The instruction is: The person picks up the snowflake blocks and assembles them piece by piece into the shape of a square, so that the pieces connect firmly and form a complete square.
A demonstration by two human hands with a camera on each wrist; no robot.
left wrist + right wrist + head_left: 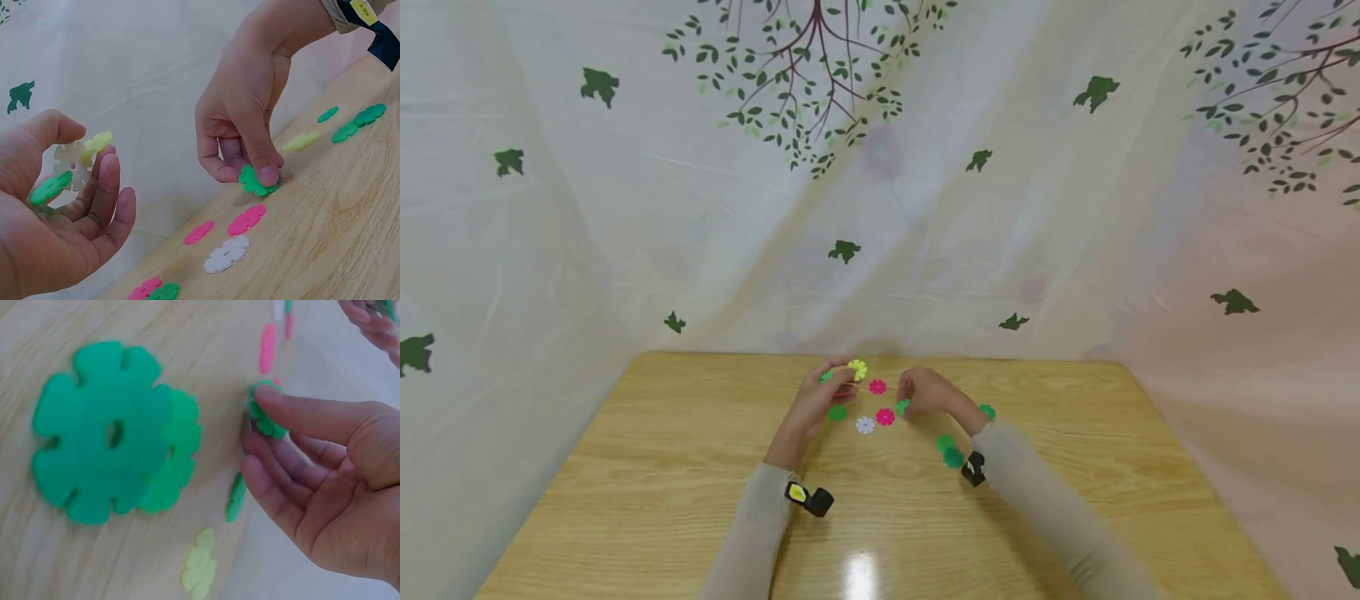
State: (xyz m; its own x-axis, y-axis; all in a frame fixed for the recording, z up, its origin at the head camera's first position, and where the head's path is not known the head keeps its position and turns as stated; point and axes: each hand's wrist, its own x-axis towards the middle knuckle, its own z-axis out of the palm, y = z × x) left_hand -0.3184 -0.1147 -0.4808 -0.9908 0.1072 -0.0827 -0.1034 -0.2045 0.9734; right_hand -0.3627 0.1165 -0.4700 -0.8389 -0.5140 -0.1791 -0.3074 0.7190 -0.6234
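Note:
My left hand point(808, 407) is raised above the far part of the table, palm up in the left wrist view. It holds a small joined cluster of flower-shaped plastic discs: a whitish disc point(64, 164) with a green disc point(50, 189) and a yellow disc point(99, 142) attached at its edges. To the right, my right hand point(931, 390) pinches a single green flower disc point(270, 424) between thumb and fingers, close to the tabletop. That disc is apart from the cluster. Two pink discs point(247, 219) point(199, 232) and a white disc point(227, 254) lie between the hands.
Overlapping green discs point(94, 437) lie on the wooden table point(865, 500) near my right wrist. Another green disc point(987, 412) and a yellow disc point(300, 140) lie beyond. A green disc point(837, 413) sits by my left hand. A patterned curtain point(910, 275) hangs behind the table.

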